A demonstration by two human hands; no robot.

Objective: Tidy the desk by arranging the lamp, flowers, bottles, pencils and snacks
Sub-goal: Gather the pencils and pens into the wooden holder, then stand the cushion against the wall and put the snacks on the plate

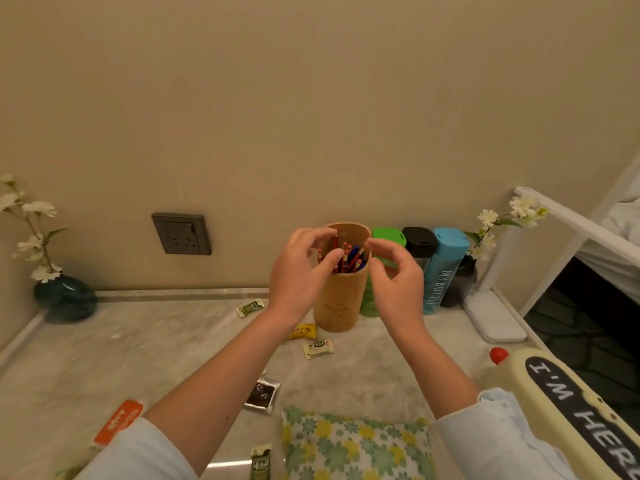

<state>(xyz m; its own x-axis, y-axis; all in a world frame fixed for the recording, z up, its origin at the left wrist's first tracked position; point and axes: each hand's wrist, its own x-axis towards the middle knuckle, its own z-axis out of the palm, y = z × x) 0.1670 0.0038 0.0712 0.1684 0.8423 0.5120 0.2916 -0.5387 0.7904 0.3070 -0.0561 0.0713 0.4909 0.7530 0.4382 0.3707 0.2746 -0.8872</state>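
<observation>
A round wooden pencil holder [341, 299] stands at the back of the marble desk [138, 348], filled with red and blue pencils [350, 259]. My left hand [301, 271] hovers over its rim, thumb and forefinger pinching the pencil tops. My right hand [393, 275] is beside the rim on the right, fingers loosely curled and holding nothing. Green [389, 236], black [419, 242] and blue [445, 268] bottles line the wall behind. Flowers stand in a dark green vase [65, 297] at far left and a dark vase [462, 282] at right. The white lamp [495, 320] stands at right.
Snack packets lie scattered: green [250, 307], yellow [304, 331], white [318, 348], dark foil [263, 394], orange [119, 422], another green [260, 462]. A floral pouch [356, 445] lies at the front edge, a cream "I'M HERE" case [571, 410] at right. A wall socket [181, 233] is behind.
</observation>
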